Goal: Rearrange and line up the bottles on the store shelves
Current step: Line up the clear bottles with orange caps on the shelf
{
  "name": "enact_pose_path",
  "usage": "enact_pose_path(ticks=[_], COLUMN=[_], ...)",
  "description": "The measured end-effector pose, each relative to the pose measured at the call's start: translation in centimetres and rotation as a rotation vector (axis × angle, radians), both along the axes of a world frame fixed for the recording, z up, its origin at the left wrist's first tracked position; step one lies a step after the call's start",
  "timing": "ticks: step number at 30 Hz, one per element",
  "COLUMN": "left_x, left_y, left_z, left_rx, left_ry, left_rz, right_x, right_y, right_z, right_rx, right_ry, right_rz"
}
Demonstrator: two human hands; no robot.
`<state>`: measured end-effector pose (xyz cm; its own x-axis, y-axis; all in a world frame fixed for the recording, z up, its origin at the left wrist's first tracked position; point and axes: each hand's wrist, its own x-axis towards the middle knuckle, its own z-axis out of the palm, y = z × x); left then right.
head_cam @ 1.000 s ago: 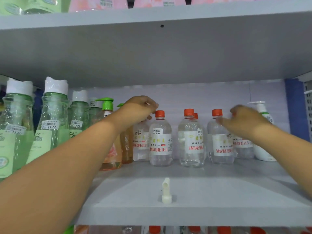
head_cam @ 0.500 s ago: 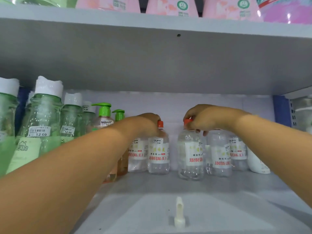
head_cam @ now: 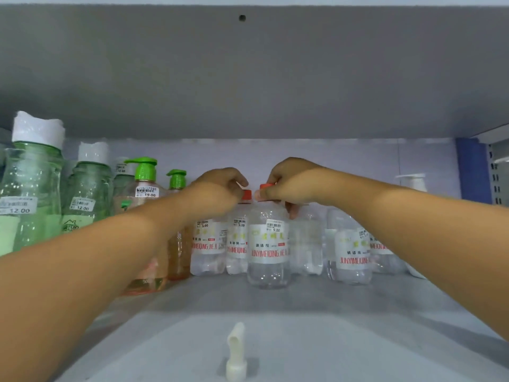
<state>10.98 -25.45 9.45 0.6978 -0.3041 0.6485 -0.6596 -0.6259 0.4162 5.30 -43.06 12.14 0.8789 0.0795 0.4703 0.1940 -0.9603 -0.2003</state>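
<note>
While both hands pinch orange caps, left hand [head_cam: 217, 188] w/ fingers on rear bottle [head_cam: 237, 244], right hand [head_cam: 292, 183] on front bottle [head_cam: 268, 249], mid shelf [head_cam: 303, 312], a pull may tip neighbours.

Both arms outstretched, left grip [head_cam: 220, 188] and right grip [head_cam: 289, 183] curled.
</note>
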Motion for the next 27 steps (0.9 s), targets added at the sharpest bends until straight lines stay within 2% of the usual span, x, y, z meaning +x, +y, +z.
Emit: enact_pose_path(ticks=[2,4,5,7,9,11,12,15,17,19,24,27], left_x=[-1.7,-2.7,-2.7,-2.6,-2.8,-2.9,-2.9,-3.2,-3.1,-2.7,-2.4,-2.5], left_y=[0.8,1.0,0.8,0.1,0.1,1.0,1.7,4.1,5.0,5.2,4.4,4.4], left_z=[0.1,-0.5,-1.0,-1.6,-1.2,-0.3,0.2,1.2,1.4,1.3,0.7,0.4], left_rx=[-0.063,0.032,0.080,0.108,0.107,0.144,0.170,0.214,0.185,0.160,0.145,0.132], left_ry=[0.224,0.314,0.283,0.210,0.216,0.258,0.285,0.368,0.419,0.431,0.385,0.386], left_rz=[-0.184,-0.241,-0.212,-0.142,-0.125,-0.123,-0.125,-0.142,-0.159,-0.152,-0.109,-0.130], right_x=[0.1,0.2,0.3,0.8,1.4,2.1,2.6,4.2,4.7,4.9,5.1,5.9], right_y=[0.2,-0.5,-1.1,-2.5,-3.4,-3.8,-3.8,-3.8,-3.6,-3.4,-2.8,-2.3], right_z=[0.4,1.6,2.4,3.6,3.6,2.8,2.5,2.2,2.1,2.2,2.8,2.3], right_rx=[0.089,0.206,0.169,-0.092,-0.271,-0.304,-0.296,-0.238,-0.251,-0.221,-0.105,-0.121], right_ry=[0.034,0.034,-0.016,-0.107,0.001,0.212,0.259,0.180,0.196,0.211,0.173,0.166], right_rz=[0.050,0.071,0.035,-0.144,-0.294,-0.339,-0.344,-0.337,-0.352,-0.305,-0.034,-0.003])
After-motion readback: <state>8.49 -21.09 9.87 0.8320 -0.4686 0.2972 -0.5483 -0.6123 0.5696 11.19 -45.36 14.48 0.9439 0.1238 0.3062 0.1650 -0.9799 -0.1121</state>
